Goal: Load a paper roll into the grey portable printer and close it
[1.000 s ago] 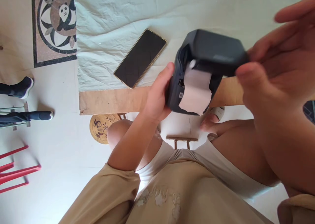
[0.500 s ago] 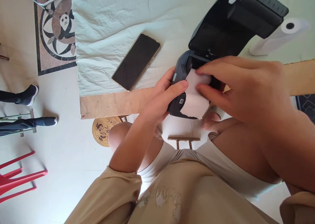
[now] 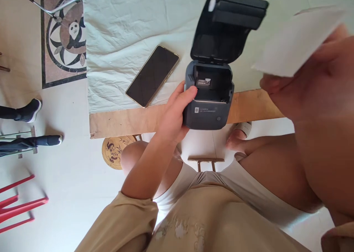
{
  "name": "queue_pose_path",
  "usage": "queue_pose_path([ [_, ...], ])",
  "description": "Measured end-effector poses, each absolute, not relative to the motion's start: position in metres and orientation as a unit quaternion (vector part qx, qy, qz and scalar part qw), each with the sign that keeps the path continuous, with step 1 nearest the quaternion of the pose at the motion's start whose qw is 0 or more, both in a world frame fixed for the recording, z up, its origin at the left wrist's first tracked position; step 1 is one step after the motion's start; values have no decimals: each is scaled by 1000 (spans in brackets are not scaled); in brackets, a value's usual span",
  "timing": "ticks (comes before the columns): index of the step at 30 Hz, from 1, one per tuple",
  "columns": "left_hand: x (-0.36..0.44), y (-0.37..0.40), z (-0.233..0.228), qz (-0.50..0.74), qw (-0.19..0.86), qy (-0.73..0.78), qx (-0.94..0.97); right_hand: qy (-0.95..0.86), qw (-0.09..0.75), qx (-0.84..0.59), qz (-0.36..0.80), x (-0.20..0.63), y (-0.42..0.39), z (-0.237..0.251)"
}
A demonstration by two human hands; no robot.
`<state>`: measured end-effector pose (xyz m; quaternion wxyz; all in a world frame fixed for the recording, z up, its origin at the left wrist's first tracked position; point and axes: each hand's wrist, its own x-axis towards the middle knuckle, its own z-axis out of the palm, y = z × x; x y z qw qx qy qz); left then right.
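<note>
My left hand (image 3: 175, 111) is wrapped round the left side of a dark portable label printer (image 3: 208, 115), thumb on its edge. The printer's lid (image 3: 226, 27) stands swung up, and its paper bay shows no roll inside. Off to the right, my right hand (image 3: 312, 75) grips a roll of white paper (image 3: 298, 41), blurred by motion, with a loose sheet end hanging toward the left. Part of the roll is hidden behind the fingers.
A smartphone (image 3: 153, 76) lies face up on the pale green tablecloth (image 3: 118, 30), left of the printer. The table's bare wooden edge (image 3: 127, 118) runs below. A round panda stool (image 3: 113, 152), red chair legs (image 3: 22, 207) and another person's shoe (image 3: 34, 110) are at left.
My right hand has lifted the paper roll out of the printer and carried it right. My left hand has brought the printer to a more level, straight-on pose.
</note>
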<state>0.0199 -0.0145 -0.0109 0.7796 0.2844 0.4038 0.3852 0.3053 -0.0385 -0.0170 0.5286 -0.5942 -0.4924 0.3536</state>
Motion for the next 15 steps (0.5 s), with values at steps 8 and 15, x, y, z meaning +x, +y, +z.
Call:
queue_pose_path([
  [8, 26, -15, -11, 404, 772, 413, 265, -531, 503, -620, 283, 315, -44, -60],
  [15, 25, -16, -13, 397, 770, 428, 255, -623, 393, -658, 157, 309, -53, -51],
])
